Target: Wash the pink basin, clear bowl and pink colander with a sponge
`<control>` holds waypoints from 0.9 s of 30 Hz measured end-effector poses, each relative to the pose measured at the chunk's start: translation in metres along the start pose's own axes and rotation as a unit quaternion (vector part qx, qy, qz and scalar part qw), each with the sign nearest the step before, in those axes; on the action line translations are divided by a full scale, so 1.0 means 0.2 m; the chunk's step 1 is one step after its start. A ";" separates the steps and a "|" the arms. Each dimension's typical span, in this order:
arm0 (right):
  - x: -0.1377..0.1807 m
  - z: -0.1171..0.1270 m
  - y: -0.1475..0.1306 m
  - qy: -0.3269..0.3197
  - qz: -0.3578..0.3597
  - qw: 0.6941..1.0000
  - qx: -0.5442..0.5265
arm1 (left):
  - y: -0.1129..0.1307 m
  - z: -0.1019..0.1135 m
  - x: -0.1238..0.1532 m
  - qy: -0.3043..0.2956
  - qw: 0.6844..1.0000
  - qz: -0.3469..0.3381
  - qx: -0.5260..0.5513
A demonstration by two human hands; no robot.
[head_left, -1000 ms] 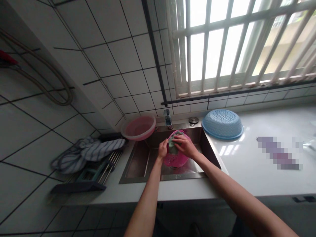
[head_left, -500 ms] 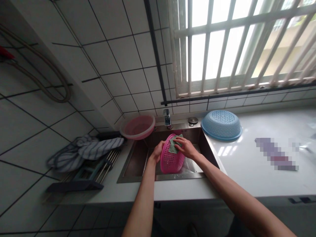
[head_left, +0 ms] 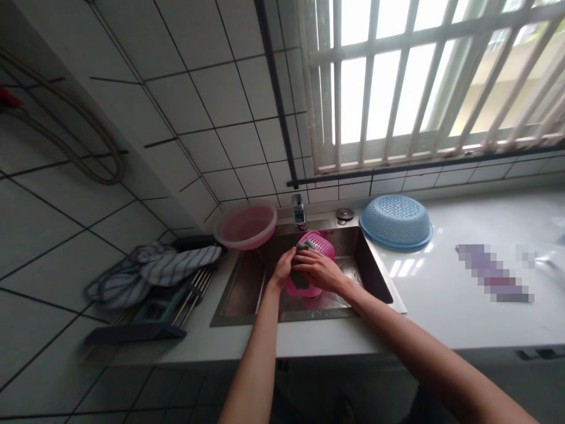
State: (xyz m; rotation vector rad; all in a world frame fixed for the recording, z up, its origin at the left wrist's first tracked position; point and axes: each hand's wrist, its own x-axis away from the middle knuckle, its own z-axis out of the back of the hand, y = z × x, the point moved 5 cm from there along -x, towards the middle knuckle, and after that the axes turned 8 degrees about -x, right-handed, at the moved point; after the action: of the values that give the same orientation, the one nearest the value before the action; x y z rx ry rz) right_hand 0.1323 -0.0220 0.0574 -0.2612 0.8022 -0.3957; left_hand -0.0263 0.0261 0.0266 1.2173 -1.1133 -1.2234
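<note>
A pink plastic colander (head_left: 324, 244) is held tilted over the stainless steel sink (head_left: 241, 288), its holes showing at the upper right. My left hand (head_left: 283, 271) is closed on its left rim. Close beside it, my right hand (head_left: 322, 270) presses a small green cloth (head_left: 303, 245) against the colander near that rim. The fingers of both hands nearly meet and cover part of the cloth and the rim. Behind them, at the back of the sink, stands a metal faucet (head_left: 299, 209).
A pink basin (head_left: 247, 228) leans at the sink's back left corner. To the right, a blue basket (head_left: 397, 222) lies upside down near a round metal stopper (head_left: 345, 215). A striped cloth (head_left: 176, 265) rests over a rack on the left. A pixelated item (head_left: 494, 274) lies on the right counter.
The colander has turned and tipped, so its perforated side now faces away to the upper right. My right hand has shifted left and slightly down with the cloth, close to my left hand.
</note>
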 end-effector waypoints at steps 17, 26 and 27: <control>0.04 -0.04 0.06 0.010 -0.012 0.998 -0.067 | -0.09 0.02 -0.02 0.014 0.999 0.040 0.006; 0.20 0.23 0.43 0.223 -0.262 0.931 -0.123 | -0.04 -0.02 0.07 -0.040 0.997 0.024 0.059; 0.19 0.25 0.40 0.231 -0.248 0.935 -0.100 | -0.03 -0.03 0.08 -0.049 0.997 0.009 0.066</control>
State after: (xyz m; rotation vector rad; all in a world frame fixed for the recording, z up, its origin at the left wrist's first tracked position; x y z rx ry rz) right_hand 0.2136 0.0376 0.0368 -0.5794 1.2446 -0.8752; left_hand -0.0191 0.0117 0.0202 1.2543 -1.2919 -1.2237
